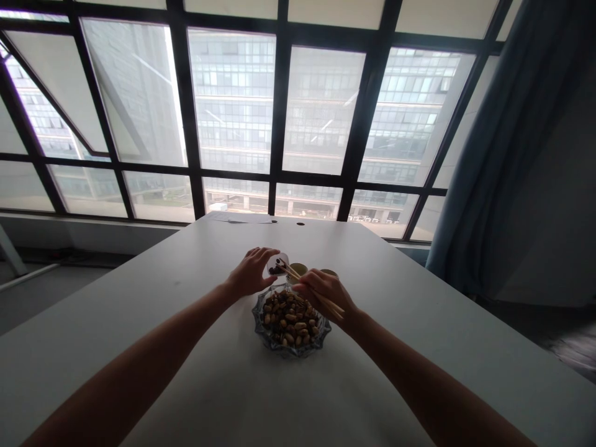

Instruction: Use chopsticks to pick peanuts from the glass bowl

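Head view, tabletop: A pale tabletop (395, 298) is shown stretched toward a window wall, its left and right edges drawn together at the far edge.
White cup: A small white cup (271, 263) is seen on the middle line of the tabletop, well apart from the left and right edges, its mouth turned toward the camera; whether it is lifted cannot be told.
Dark pieces: Several small dark pieces (274, 270) are gathered inside the white cup.
Left hand: The white cup is held by the left hand (251, 272), framed between fingers above and thumb below.
Right hand: Wooden chopsticks (291, 272) are gripped in the right hand (328, 292), their tips brought to the mouth of the cup; whether a piece is pinched cannot be told.
Green cups: One greenish cup (298, 268) is placed just beside the white one; a second (329, 272), nearer the right edge, is partly hidden by the right hand.
Glass bowl: Unshelled peanuts (291, 316) are heaped in a scalloped glass bowl (293, 351), set on the near side of the cups.
Far edge: White papers (242, 217) are laid near the far left corner.
Backdrop: A glazed building (233, 99) is framed by dark window bars, flanked by a blue curtain (488, 155) beyond the right edge.
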Motion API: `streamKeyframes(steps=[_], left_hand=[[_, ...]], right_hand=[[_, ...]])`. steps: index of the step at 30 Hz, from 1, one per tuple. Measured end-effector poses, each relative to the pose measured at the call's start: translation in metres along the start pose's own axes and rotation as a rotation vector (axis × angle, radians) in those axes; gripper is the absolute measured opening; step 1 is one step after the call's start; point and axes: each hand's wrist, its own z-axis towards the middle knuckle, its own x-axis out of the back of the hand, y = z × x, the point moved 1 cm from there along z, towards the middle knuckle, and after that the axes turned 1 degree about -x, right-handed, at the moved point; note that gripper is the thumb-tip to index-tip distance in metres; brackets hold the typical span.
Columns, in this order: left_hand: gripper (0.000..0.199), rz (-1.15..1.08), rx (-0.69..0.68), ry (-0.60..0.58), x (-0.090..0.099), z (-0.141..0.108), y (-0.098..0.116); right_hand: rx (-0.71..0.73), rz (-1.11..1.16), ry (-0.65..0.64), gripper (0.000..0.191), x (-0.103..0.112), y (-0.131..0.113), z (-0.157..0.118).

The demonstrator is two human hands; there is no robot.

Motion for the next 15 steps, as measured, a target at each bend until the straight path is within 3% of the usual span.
streamKeyframes(steps=[4,7,11,15], left_hand=[[0.058,-0.007,0.001,0.015,-0.003,0.0,0.001],[0.056,0.004,0.027,0.028,-0.008,0.001,-0.002],[0.054,0.053,0.152,-0.005,-0.014,0.002,-0.009],[0.056,0.093,0.248,-0.065,-0.018,0.001,-0.013]], right_hand=[[-0.016,0.055,-0.002,0.029,-0.002,0.001,0.003],[-0.061,0.111,0.068,0.029,0.003,-0.003,-0.005],[-0.204,0.205,0.207,0.042,0.016,-0.009,-0.017],[-0.389,0.374,0.218,0.056,0.034,-0.009,-0.018]])
